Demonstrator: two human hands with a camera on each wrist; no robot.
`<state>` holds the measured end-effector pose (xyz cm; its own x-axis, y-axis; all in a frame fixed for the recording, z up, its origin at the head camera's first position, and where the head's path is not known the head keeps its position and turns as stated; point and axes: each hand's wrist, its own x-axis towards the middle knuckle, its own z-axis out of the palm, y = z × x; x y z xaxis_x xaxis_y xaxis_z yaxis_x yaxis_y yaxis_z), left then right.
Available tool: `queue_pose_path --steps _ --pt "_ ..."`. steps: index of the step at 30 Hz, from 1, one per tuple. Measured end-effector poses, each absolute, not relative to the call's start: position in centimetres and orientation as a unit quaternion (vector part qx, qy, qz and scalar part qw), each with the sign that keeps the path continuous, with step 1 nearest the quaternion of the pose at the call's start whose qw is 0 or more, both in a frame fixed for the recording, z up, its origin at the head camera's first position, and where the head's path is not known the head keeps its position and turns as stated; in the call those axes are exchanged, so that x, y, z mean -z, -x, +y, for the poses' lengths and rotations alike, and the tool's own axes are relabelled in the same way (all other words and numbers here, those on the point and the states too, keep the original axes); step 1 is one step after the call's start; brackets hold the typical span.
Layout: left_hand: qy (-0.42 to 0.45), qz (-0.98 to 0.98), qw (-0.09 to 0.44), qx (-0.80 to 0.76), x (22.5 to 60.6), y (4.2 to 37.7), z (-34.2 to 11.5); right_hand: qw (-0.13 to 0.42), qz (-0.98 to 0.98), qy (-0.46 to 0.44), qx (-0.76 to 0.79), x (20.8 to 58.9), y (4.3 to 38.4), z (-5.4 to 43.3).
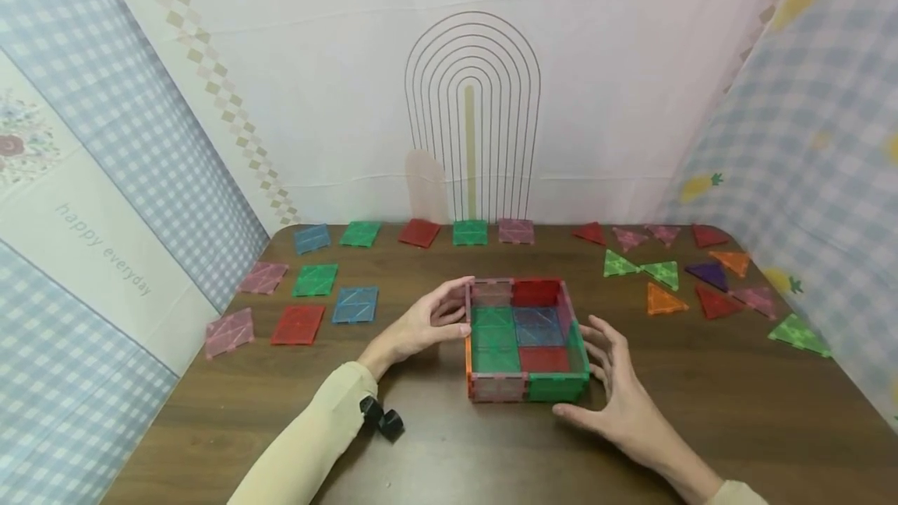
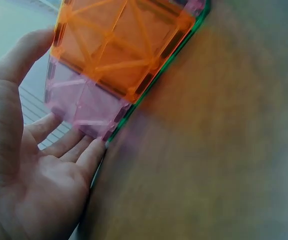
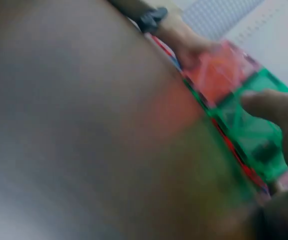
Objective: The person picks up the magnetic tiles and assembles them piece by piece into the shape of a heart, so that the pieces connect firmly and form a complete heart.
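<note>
An open-topped square box of see-through magnetic tiles (image 1: 493,388) sits on the table. Its floor shows green, blue and red tiles, and its walls are pink, red, green and orange. My left hand (image 1: 428,318) touches the box's left wall with thumb and fingertips, the fingers only loosely bent. In the left wrist view, those fingertips meet a pink wall tile (image 2: 81,100) beside an orange tile (image 2: 118,40). Spread around the right front corner is my right hand (image 1: 617,396), its thumb just in front of the green wall tile (image 3: 254,130); whether its fingers touch is unclear.
Loose square tiles, such as a red one (image 1: 298,325) and a blue one (image 1: 355,305), lie at the left and along the back edge. Several triangular tiles, including an orange one (image 1: 663,299), are scattered at the right. Cloth (image 1: 337,100) hangs behind the wooden table (image 1: 449,466).
</note>
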<state>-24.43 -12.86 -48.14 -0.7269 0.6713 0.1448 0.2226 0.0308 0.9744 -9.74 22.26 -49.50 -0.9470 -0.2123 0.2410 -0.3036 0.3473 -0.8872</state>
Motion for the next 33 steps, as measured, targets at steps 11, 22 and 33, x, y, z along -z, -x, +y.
queue_pose_path --steps 11,22,33 --pt "-0.278 0.741 0.043 -0.609 48.7 30.5 -11.5 -0.033 -0.769 -0.26 -0.583 50.1 13.4 25.5" --pt "-0.235 0.86 -0.017 -0.453 48.8 34.1 -12.0 -0.06 -0.77 -0.261 -0.579 49.5 13.9 25.2" --pt "-0.261 0.912 -0.009 -0.316 48.5 33.9 -10.9 -0.061 -0.77 -0.261 -0.579 49.5 13.8 25.5"
